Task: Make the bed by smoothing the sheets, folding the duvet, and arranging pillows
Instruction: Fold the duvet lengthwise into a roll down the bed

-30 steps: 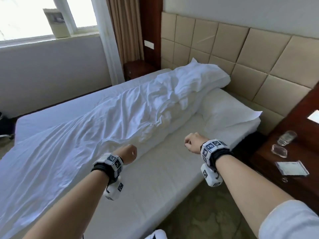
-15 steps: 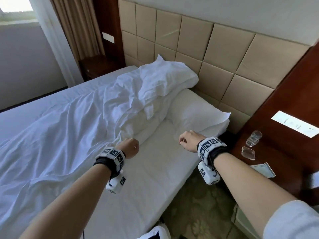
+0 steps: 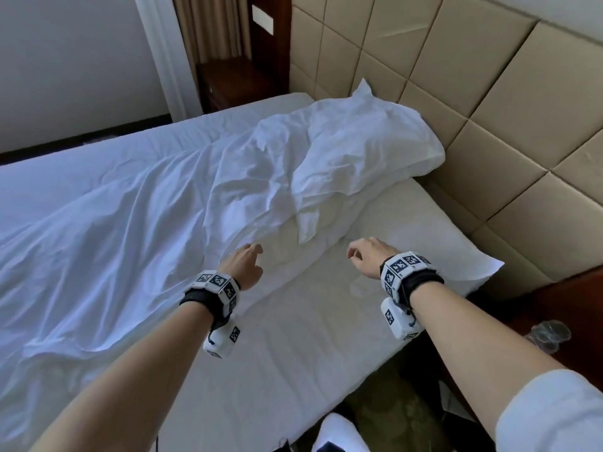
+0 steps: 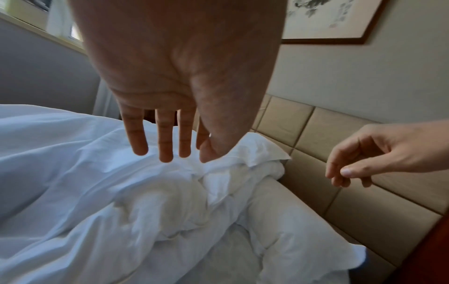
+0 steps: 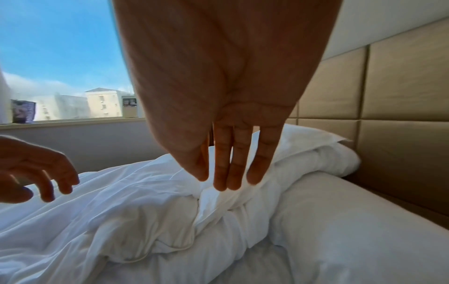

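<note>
A crumpled white duvet [image 3: 130,239] covers the left part of the bed, its bunched edge running toward the headboard. One flat white pillow [image 3: 424,236] lies on the bare sheet [image 3: 293,337] by the headboard. A second pillow [image 3: 375,141] sits on the duvet's top end. My left hand [image 3: 253,252] hovers just above the duvet's bunched edge, fingers straight [image 4: 165,151], holding nothing. My right hand [image 3: 355,252] hangs over the sheet beside the flat pillow, fingers extended [image 5: 228,178] toward the duvet fold [image 5: 218,201], also holding nothing.
A padded beige headboard [image 3: 489,125] backs the bed. A dark wooden nightstand with glasses [image 3: 548,334] stands at the right, another nightstand [image 3: 235,79] by the curtain [image 3: 208,27] at the far side. Patterned floor [image 3: 391,402] and a white shoe [image 3: 336,432] lie below the bed's edge.
Both hands were curled into fists and now have their fingers spread. They have moved forward to the bunched duvet near the pillows, and the view has come closer to the headboard.
</note>
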Available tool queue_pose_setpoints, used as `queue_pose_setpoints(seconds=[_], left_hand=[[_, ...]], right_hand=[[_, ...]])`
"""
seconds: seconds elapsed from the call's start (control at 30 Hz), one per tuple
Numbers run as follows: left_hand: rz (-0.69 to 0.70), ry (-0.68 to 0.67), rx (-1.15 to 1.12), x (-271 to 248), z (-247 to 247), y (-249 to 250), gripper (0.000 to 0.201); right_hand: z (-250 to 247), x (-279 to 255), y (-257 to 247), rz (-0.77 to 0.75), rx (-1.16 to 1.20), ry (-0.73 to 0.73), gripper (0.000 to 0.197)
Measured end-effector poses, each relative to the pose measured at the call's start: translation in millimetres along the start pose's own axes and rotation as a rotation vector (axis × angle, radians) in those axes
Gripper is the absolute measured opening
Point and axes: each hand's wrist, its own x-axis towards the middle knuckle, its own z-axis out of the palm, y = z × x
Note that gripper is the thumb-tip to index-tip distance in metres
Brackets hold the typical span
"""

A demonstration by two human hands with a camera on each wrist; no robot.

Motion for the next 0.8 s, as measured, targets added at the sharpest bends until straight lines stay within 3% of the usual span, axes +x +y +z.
queue_pose_setpoints(seconds=[0.23,0.43,0.67,0.8], left_hand=[[-0.186,-0.003,-0.023,29.1,-2.6,-23.2,0.056],[-0.272,0.014,-0.047,74.6,-7.0,-5.2,0.067],[-0.371,-0.017,-0.023,127.1,21.3,10.9,0.049],[-0.439,0.0,-0.011,142.3,30.2,7.5,0.04]], right_hand=[[4.5,118.6,-26.6,-0.254,-0.125,-0.091,0.038],[-4.0,197.0,-23.8,-0.34,-0.201,-0.12,0.064],[11.6,250.6,-15.9,-0.466,-0.386,-0.157,0.054],[15.1,274.8,-17.8,-0.408,-0.496,-0.216,0.038]])
